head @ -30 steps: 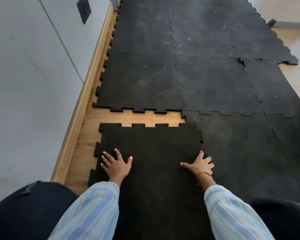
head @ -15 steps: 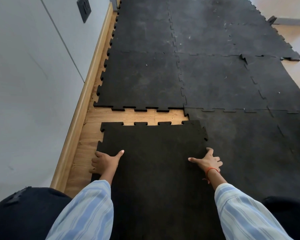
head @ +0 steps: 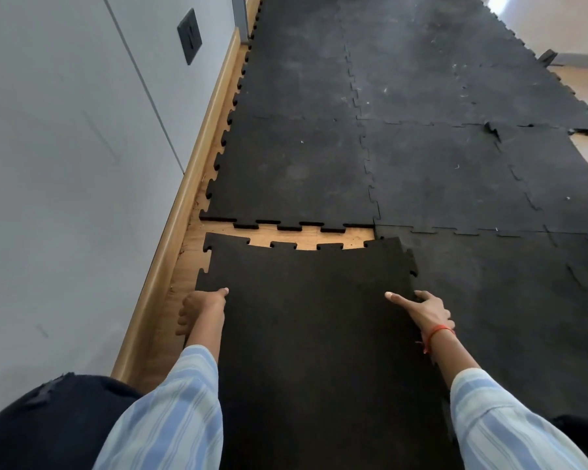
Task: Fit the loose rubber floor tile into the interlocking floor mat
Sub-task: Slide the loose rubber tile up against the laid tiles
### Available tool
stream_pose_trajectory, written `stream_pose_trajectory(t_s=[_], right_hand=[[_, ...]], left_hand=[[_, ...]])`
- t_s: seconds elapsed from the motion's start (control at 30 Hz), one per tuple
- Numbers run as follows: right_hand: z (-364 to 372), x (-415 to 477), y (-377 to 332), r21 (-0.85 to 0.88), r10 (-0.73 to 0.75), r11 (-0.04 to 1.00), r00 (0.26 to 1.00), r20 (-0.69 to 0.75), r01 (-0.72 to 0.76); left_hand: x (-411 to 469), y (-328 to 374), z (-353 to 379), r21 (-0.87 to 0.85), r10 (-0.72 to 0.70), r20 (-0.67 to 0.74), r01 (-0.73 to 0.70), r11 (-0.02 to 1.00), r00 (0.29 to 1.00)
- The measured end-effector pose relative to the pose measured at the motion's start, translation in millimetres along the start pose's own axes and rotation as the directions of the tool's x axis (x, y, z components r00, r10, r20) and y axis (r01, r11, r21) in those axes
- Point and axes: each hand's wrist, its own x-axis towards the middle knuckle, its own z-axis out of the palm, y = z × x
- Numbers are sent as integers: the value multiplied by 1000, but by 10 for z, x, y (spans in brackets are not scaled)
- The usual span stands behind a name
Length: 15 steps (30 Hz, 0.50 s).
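The loose black rubber tile (head: pixel 306 307) lies in front of me, its toothed far edge bowed upward. A strip of bare wooden floor (head: pixel 306 237) separates it from the toothed edge of the interlocking floor mat (head: pixel 296 171). The tile's right edge overlaps the mat tile beside it. My left hand (head: pixel 201 308) grips the tile's left edge, thumb on top and fingers curled under. My right hand (head: pixel 425 310) grips the right edge the same way and wears a red thread on its wrist.
A grey wall (head: pixel 65 164) with a wooden skirting board (head: pixel 184 198) runs along the left, and a dark switch plate (head: pixel 189 35) sits on it. My dark-clothed knees show at the bottom corners. A lifted mat corner (head: pixel 493 128) sticks up at the right.
Both hands went from lying flat on the tile to gripping its side edges. The tile's front has risen and bowed, and it has moved closer to the mat's edge.
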Motion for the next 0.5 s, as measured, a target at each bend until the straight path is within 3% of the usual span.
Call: stream_pose_trajectory(t_s=[0.33,0.5], right_hand=[[0,74,-398,180,-114,976,992,-46,121],[105,211,-345,186,-130,975,992,7,126]], left_hand=[[327,492,-204,-82,65,7,-64,995,998],[418,498,-129,-37,108,124,-104,994,986]])
